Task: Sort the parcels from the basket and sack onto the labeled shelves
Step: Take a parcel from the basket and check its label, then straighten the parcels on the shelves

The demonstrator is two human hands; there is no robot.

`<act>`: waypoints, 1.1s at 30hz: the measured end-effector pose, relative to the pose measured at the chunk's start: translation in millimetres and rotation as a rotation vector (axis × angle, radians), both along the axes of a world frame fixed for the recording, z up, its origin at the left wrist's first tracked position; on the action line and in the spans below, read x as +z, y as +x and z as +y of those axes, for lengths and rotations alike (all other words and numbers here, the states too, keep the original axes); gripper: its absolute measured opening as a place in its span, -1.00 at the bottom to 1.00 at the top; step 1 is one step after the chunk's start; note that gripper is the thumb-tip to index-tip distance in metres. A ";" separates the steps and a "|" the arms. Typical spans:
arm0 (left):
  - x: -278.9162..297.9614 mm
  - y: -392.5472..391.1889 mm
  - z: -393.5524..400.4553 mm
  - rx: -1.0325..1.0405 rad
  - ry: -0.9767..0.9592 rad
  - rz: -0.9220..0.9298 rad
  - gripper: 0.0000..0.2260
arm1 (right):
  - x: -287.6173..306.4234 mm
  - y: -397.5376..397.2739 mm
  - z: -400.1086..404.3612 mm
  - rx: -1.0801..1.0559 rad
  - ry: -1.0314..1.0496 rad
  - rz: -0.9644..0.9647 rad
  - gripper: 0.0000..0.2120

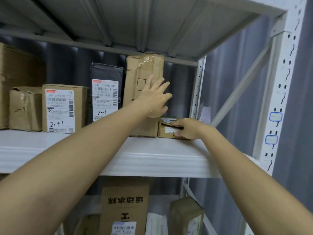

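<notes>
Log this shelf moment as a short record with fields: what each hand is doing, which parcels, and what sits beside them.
left hand: left hand open, fingers spread flat against the tall brown parcel
right hand: right hand grips the small brown box
placement: both stand on the white shelf, small box right of the tall parcel
neighbours: black parcel marked 2-1, labelled carton

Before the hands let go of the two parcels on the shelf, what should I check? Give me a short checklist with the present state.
1. Tall brown parcel stands upright: ok, slightly tilted.
2. Left hand steadies it with flat fingers: ok.
3. Small box rests fully on the shelf: ok.
4. Right hand grips the small box: ok.
5. Small box label matches this shelf: cannot tell.
</notes>
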State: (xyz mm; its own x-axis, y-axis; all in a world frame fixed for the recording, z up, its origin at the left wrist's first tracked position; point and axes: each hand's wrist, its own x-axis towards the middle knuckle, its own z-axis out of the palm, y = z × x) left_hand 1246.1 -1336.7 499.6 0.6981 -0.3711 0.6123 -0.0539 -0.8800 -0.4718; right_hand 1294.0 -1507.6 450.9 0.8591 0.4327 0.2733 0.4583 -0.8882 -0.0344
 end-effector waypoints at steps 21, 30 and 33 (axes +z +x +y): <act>-329.5 -138.0 60.5 -0.178 -0.564 0.286 -0.83 | -345.2 -115.3 41.2 0.064 0.542 -0.189 -0.67; -374.5 -72.6 -1.0 -0.184 -0.407 0.579 -0.66 | -309.6 9.1 -42.0 -0.246 -0.304 0.227 0.00; -394.5 -41.2 -31.4 -0.095 -0.405 0.703 -0.67 | -293.9 47.2 -44.5 -0.173 -0.582 0.181 0.17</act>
